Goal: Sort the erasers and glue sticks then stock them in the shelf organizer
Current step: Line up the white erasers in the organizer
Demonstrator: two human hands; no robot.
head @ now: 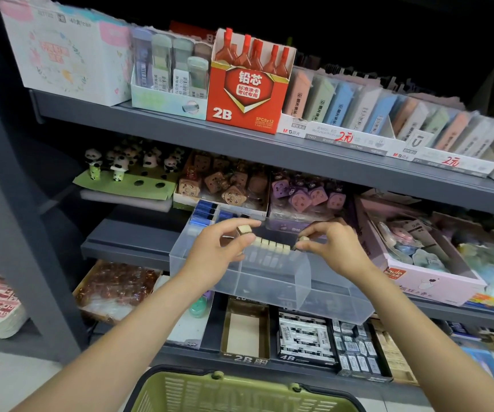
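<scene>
Green slotted plastic shopping basket [240, 391] sits nearest, bottom centre, only its rim and handle in view; contents not visible, so cannot tell how much stock is left in it.

Beyond it, both forearms reach up to a clear plastic compartmented shelf organizer [272, 281] resting on the grey metal middle shelf [127, 248], sticking out toward the near side. Left hand [222, 251] pinches a small cream block eraser with a dark band [244, 229] between thumb and fingertips, held just above the organizer's far left part. Right hand [332, 245] pinches another small cream eraser [303, 239] at the right end of a short row of cream erasers [272, 243] standing side by side inside the organizer. Both hands narrow, fingers curled on their pieces.

Progress, as a judgement: stocking is under way, early to middle. One row of erasers is partly built; the near compartments look bare. Blue-capped items [205, 211] sit at the organizer's far left, type unclear, possibly glue sticks. No sure glue sticks seen placed. Left to do: seat the two held erasers, fill the rest of the row, stock the glue sticks.

Other shelves hold boxed erasers, a red 2B lead box [245, 105] on the upper shelf, panda figures far left.
</scene>
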